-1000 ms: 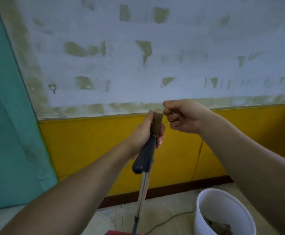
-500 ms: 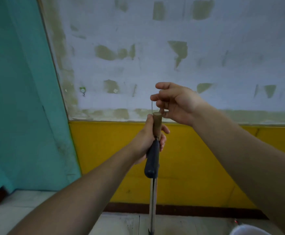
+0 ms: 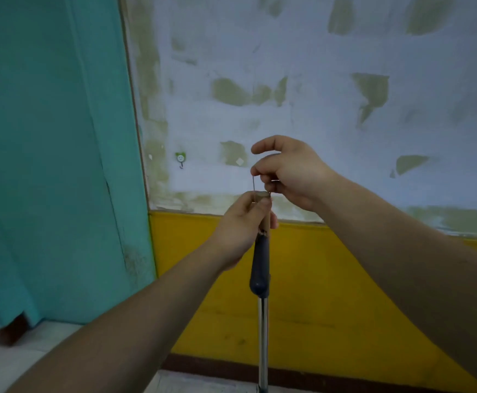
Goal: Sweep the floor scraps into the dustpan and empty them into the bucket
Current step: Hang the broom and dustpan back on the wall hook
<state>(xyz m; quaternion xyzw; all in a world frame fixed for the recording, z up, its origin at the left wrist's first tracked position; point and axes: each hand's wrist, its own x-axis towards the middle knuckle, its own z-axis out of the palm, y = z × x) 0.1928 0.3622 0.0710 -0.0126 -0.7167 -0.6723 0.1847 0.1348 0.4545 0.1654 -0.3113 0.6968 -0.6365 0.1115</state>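
- The left hand (image 3: 240, 225) is wrapped round the top of a wooden stick (image 3: 261, 197), with the thumb lying up beside its flat end; the stick stands upright at mid-frame
- Just under that hand a dark blue grip (image 3: 260, 265) caps a metal pole (image 3: 263, 336), which runs straight down and out past the bottom edge
- Stick and grip lie close together; whether the left hand also holds the pole cannot be told
- The right hand (image 3: 291, 171) sits just above the stick's end, thumb and 1 finger pinching a thin cord (image 3: 253, 183) that rises from the top of the stick; the index finger is lifted and curved over it
- The cord may be a hanging loop, but it is too thin and blurred to be sure
- 1 s ago the right hand was level with the stick's end and beside it; it is now above it, with the cord drawn up straight
- The left hand's hold on the stick has not changed
- The view has swung left: the teal panel (image 3: 55, 137) fills more of the left side, and a small green hook (image 3: 180, 159) on the patchy wall (image 3: 345, 131) now shows larger, left of the hands
- The white bucket seen at lower right 1 s ago has left the frame
- A yellow band (image 3: 331, 293) and a strip of floor (image 3: 18, 361) lie below
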